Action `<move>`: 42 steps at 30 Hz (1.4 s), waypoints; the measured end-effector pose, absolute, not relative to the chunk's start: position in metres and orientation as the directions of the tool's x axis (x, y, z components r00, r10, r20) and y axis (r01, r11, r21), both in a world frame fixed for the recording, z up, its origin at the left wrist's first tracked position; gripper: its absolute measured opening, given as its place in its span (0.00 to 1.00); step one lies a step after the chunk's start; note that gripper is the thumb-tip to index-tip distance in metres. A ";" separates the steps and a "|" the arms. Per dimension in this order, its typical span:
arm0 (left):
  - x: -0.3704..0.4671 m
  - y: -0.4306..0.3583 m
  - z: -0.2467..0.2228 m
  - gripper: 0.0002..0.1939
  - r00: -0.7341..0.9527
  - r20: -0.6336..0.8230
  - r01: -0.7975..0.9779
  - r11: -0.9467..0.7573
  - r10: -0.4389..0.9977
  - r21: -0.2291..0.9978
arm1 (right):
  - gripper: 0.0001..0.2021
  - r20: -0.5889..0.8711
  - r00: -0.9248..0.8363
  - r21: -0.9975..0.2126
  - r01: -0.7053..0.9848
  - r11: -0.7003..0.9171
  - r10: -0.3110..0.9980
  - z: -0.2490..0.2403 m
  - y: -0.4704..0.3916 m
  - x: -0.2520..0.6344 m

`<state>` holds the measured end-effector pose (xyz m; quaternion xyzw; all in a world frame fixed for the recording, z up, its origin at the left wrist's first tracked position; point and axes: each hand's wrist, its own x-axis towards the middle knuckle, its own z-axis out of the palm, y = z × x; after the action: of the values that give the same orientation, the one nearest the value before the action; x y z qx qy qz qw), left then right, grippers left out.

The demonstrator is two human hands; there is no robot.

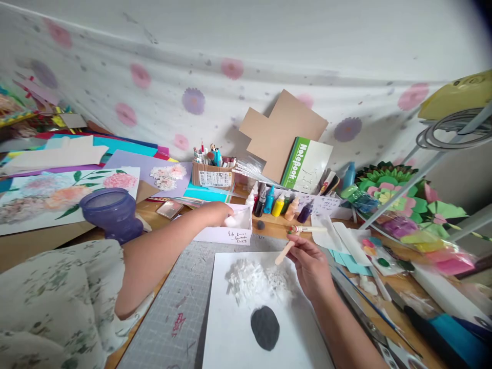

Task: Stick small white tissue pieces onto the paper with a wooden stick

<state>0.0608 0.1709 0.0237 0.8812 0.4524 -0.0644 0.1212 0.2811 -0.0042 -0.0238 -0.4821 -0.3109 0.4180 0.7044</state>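
Observation:
My left hand (218, 213) reaches into a small white box (221, 236) with handwriting on its front. Its fingers are mostly hidden there, next to something white and soft-looking (231, 221). My right hand (307, 259) pinches a flat wooden craft stick (283, 254), its lower end pointing down over a sheet of white paper (230, 338). Fluffy white shredded material (251, 282) lies in a mound on the sheet, below and left of the stick. Nearer to me on the same sheet is a dark grey oval (265, 328).
Under the paper lies a grey cutting mat (169, 312). Several paint bottles (278, 205) stand behind the box. At left are a purple vase (109, 212) and a floral picture (69, 195). Scissors (388, 348), a blue brush (378, 310) and a metal stand (415, 179) are on the right.

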 end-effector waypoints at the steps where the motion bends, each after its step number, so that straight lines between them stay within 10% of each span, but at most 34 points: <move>1: 0.061 0.171 0.023 0.14 0.574 -0.241 0.819 -0.558 0.783 0.136 | 0.13 0.027 0.460 -0.939 -0.294 0.180 0.888 -0.030 -0.003 0.282; 19: 0.074 0.168 0.035 0.14 0.492 -0.390 0.850 -0.526 0.779 0.020 | 0.14 0.021 0.480 -0.964 -0.223 0.146 0.877 -0.045 -0.004 0.294; 42: 0.045 0.170 0.051 0.23 0.592 -0.174 0.805 -0.583 0.787 0.105 | 0.11 0.067 0.486 -0.969 -0.176 0.173 0.872 -0.036 -0.006 0.296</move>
<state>0.0452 0.1702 0.0515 0.8881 0.4482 -0.0541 0.0866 0.2962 -0.0059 -0.0360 -0.5187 -0.3355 0.3803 0.6884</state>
